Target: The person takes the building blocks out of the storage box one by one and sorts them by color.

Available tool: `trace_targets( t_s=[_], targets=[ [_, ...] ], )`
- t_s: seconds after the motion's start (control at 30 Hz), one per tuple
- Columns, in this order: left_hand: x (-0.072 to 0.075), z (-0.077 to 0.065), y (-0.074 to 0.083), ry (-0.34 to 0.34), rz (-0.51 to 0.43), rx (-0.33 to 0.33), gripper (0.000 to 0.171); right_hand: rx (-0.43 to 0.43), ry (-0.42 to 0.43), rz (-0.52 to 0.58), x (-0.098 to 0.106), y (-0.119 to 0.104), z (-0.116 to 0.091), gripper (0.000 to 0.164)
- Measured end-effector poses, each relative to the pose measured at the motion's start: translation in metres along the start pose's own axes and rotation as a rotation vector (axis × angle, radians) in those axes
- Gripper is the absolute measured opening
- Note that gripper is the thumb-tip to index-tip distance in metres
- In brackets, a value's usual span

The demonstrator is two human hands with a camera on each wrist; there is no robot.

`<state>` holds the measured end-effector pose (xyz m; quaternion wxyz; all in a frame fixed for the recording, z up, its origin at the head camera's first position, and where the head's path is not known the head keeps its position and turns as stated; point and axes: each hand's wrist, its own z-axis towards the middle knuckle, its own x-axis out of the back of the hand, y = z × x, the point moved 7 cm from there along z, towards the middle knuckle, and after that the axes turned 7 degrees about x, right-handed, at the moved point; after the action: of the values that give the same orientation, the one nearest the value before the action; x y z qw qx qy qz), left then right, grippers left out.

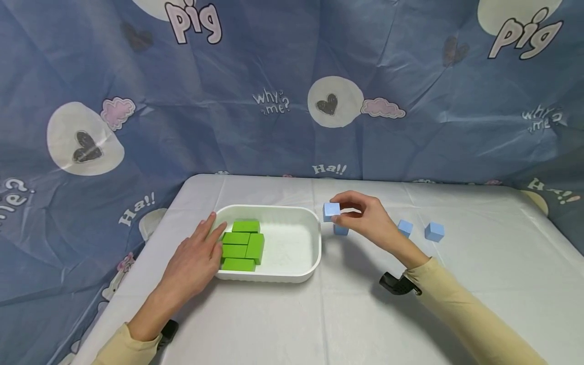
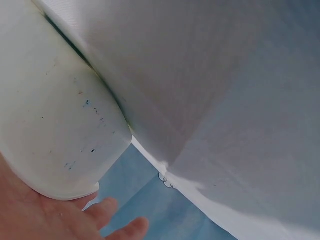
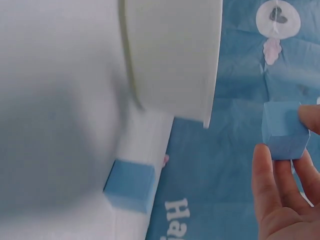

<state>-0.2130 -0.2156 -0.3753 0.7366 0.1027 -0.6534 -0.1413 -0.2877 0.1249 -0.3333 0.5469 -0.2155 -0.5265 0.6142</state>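
Observation:
My right hand (image 1: 365, 215) pinches a blue cube (image 1: 331, 212) between thumb and fingers, raised just beyond the right end of the white tray (image 1: 292, 279). The right wrist view shows that same held cube (image 3: 284, 130) above the cloth, with another blue cube (image 3: 130, 186) resting on the table near the tray's end. My left hand (image 1: 193, 258) lies against the tray's left rim with its fingers extended. Inside the tray's left half sit several green blocks (image 1: 234, 251). In the left wrist view the tray's outer wall (image 2: 65, 110) rests by the left hand (image 2: 60, 220).
Two more blue cubes, a nearer-in one (image 1: 405, 227) and one further right (image 1: 434, 231), lie on the white tablecloth (image 1: 365, 324) beyond my right forearm. A blue printed cloth (image 1: 274, 137) hangs behind the table's far edge.

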Motion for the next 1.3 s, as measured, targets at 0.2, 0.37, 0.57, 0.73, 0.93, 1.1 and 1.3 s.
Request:
trace_targets(
  t_s=[0.2,0.37,0.57,0.73,0.93,1.1,1.3],
  targets=[
    [0.001,0.000,0.000,-0.015,0.055,-0.006,0.052,-0.002,0.028,-0.043,0.022,0.002,-0.009,0.032],
    [0.001,0.001,0.000,-0.031,0.082,-0.006,0.053,-0.013,0.052,-0.120,0.040,0.003,-0.020,0.032],
    [0.000,0.001,0.000,-0.041,0.103,-0.013,0.056,-0.037,0.091,-0.138,0.060,0.004,-0.032,0.033],
    [0.000,0.000,0.001,-0.039,0.094,-0.013,0.055,-0.065,0.128,-0.152,0.073,0.006,-0.040,0.032],
    [0.001,0.000,0.002,-0.024,0.085,-0.016,0.053,-0.067,0.159,-0.190,0.086,0.008,-0.049,0.033],
    [0.002,0.000,0.003,-0.017,0.075,-0.018,0.053,-0.067,0.181,-0.212,0.098,0.010,-0.056,0.035],
    [0.002,-0.001,0.001,-0.015,0.076,-0.012,0.053,-0.080,0.190,-0.275,0.112,0.011,-0.065,0.036]
  ],
)
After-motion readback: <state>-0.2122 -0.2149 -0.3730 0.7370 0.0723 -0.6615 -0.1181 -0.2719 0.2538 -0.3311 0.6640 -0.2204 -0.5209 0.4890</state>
